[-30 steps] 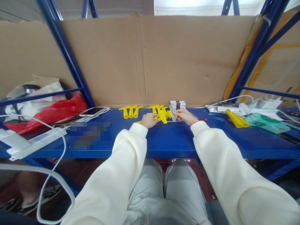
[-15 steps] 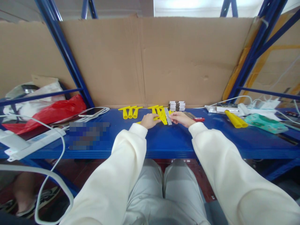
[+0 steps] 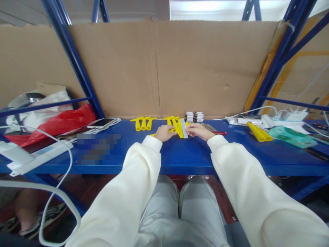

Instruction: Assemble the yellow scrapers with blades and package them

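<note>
A yellow plastic scraper handle with a flared head [image 3: 180, 130] is held above the blue metal shelf [image 3: 189, 155], its head against a flat silver metal blade [image 3: 184, 128]. The left hand [image 3: 164, 132] closes around the handle; the right hand [image 3: 197, 131] pinches the blade. Behind stands a stack of white-edged pieces [image 3: 194, 117].
</note>
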A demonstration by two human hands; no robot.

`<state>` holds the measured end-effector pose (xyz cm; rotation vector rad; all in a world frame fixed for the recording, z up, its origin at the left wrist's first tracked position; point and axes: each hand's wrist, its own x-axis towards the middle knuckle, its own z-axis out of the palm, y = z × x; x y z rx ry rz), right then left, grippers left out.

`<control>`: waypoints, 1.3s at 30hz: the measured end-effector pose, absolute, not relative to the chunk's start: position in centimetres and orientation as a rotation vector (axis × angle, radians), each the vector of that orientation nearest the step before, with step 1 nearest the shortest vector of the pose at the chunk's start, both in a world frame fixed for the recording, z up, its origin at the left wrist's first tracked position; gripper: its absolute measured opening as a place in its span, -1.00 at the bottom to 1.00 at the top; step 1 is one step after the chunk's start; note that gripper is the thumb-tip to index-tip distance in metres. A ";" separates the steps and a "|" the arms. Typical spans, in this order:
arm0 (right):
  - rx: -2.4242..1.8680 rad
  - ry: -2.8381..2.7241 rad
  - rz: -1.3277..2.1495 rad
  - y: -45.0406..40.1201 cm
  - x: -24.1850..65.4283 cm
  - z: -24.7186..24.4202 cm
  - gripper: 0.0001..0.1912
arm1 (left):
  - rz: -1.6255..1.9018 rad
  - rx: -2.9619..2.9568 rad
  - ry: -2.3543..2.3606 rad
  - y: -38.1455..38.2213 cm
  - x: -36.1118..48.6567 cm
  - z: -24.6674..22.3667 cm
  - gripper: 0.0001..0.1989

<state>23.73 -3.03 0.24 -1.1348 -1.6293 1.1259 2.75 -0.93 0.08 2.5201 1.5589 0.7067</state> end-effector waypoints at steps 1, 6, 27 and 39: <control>-1.135 -1.638 1.121 -3.0 23.7 0.3 -0.78 | 0.714 2.518 1.557 -1.0 2.8 0.1 -0.64; -1.161 -1.685 1.096 -3.2 23.5 0.4 -0.77 | 0.764 2.525 1.506 -1.4 3.0 0.4 -0.65; -1.221 -1.630 1.092 -3.3 23.0 0.4 -0.72 | 0.771 2.588 1.398 -1.8 3.3 0.4 -0.66; -1.230 -1.628 1.092 -3.0 23.2 0.1 -0.71 | 0.745 2.598 1.423 -2.0 3.4 0.4 -0.59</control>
